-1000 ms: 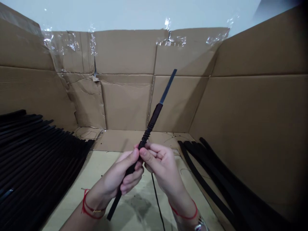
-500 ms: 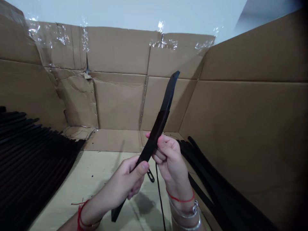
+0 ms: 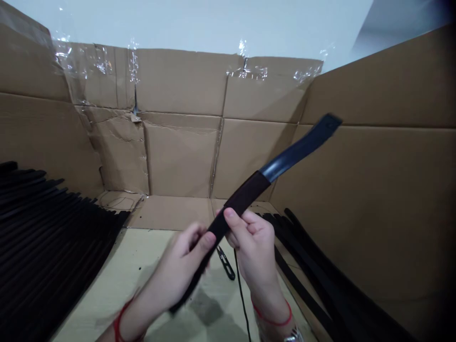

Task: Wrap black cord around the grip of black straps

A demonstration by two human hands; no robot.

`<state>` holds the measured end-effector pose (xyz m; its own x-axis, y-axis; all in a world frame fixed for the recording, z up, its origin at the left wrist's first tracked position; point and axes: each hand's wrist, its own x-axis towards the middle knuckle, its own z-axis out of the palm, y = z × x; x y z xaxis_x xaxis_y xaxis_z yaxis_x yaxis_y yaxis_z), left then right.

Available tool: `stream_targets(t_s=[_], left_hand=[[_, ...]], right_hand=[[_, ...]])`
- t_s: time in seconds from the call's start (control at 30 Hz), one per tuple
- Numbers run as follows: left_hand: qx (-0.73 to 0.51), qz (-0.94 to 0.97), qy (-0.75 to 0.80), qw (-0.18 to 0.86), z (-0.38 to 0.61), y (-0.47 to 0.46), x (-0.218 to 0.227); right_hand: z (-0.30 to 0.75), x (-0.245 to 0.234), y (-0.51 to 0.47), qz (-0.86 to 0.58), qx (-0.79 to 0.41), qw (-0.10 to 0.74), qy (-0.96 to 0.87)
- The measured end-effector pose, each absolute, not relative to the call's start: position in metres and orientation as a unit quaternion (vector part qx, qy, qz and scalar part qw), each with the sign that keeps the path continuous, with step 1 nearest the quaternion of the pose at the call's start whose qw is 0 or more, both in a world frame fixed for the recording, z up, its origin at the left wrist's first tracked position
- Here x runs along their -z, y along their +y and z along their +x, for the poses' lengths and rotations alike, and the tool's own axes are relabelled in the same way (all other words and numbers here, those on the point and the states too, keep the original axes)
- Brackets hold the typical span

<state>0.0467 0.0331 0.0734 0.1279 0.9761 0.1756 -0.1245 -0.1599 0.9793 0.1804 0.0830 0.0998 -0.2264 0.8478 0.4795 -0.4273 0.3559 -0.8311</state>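
Observation:
A long, flat black strip (image 3: 299, 149) crosses my view, curving up to the right, with a glossy free end and a matte dark-brown sleeve (image 3: 245, 195) around its middle. My left hand (image 3: 181, 261) grips it below the sleeve, and its lower end reaches past that hand toward the board. My right hand (image 3: 249, 242) pinches it at the sleeve's lower end, thumb on top. Black thread snips (image 3: 225, 263) lie on the board just below my hands, untouched.
A large stack of black strips (image 3: 53, 223) lies at the left, and a looser pile (image 3: 313, 256) at the right. A thin black cord (image 3: 241, 289) runs across the pale board (image 3: 117, 270). Taped cardboard walls (image 3: 178, 152) surround the area.
The strip has swung from pointing upward to leaning right, its free end now far to the upper right. Both hands still hold it, and the snips show more fully.

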Motion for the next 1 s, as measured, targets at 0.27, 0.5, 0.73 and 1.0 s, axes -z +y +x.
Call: stream_targets(t_s=[0.27,0.5,0.73,1.0], left_hand=[[-0.48,0.574,0.384,0.541,0.048,0.028,-0.074],[-0.394,0.615,0.378,0.569,0.041,0.025,-0.08],[-0.455,0.616,0.453,0.455,0.041,0.028,-0.072],[-0.518,0.585,0.461,0.419,0.049,0.031,-0.072]], right_hand=[[0.179,-0.103,0.087,-0.166,-0.557,0.562,-0.588],[0.181,-0.103,0.086,-0.199,-0.559,0.513,-0.621],[0.181,-0.102,0.084,-0.148,-0.62,0.49,-0.595],[0.178,-0.1,0.088,-0.159,-0.589,0.533,-0.587]])
